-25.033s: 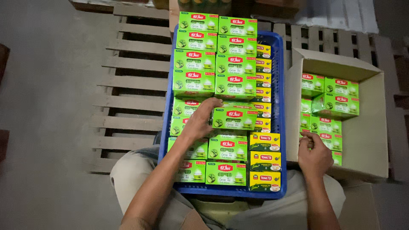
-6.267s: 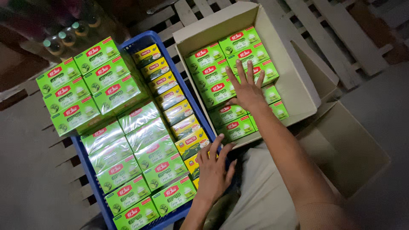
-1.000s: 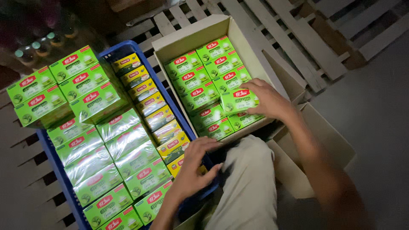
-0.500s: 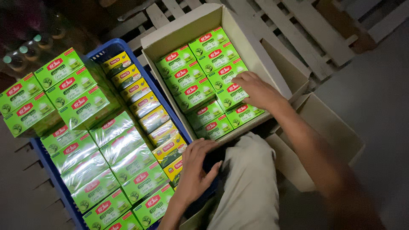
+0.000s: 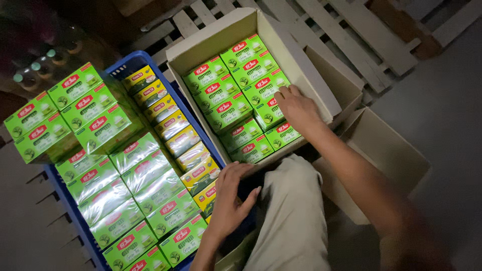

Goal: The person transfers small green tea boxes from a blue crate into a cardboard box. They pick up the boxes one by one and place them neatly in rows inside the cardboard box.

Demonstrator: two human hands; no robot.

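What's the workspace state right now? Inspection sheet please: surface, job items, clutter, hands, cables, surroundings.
Surface: wooden pallet slats on a grey floor.
Job's things: cardboard carton nearly filled with green tea boxes; blue plastic crate packed with more green boxes, some in clear wrap, and a row of yellow tea boxes.
Clutter: second, open cardboard box beside the carton; bottles behind the crate.
Hands: right hand rests flat on a green box in the carton; left hand sits at the crate's near edge by the yellow boxes.
Cables: nothing seen.
Surroundings: dim; person's light trousers in the foreground.
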